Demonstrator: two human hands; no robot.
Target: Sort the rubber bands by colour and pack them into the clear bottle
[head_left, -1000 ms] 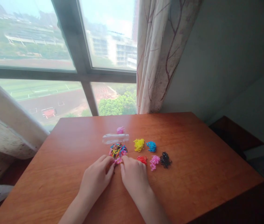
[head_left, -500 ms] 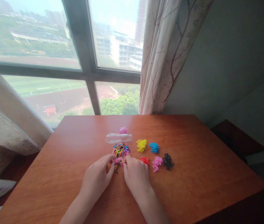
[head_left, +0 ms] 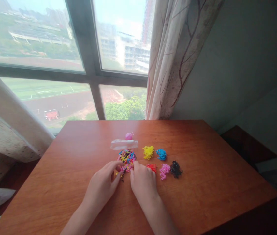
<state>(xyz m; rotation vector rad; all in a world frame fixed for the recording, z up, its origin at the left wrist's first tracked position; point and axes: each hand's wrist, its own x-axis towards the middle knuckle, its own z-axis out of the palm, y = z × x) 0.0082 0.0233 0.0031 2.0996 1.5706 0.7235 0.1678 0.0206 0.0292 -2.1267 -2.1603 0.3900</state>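
A mixed heap of small multicoloured rubber bands (head_left: pixel 126 157) lies on the wooden table. At its lower left edge is my left hand (head_left: pixel 104 178), its thumb and curved fingers apart around a few loose bands. My right hand (head_left: pixel 143 181) touches the heap's lower right side, fingers bent and pressed together; whatever they may pinch is hidden. Sorted piles lie to the right: yellow bands (head_left: pixel 148 152), blue bands (head_left: pixel 161 154), pink bands (head_left: pixel 164 171) and black bands (head_left: pixel 176 169). Red bands (head_left: pixel 151 167) show partly behind my right hand.
Behind the heap a clear plastic bottle (head_left: pixel 124 144) lies on its side, with a small pink object (head_left: pixel 129 136) just beyond it. The table (head_left: pixel 194 140) reaches to a window (head_left: pixel 126 101), and a patterned curtain (head_left: pixel 170 58) hangs at its right.
Both hands have shifted only slightly at the heap's near edge, and the bands between them lie a little differently. The sorted piles and the bottle stay put.
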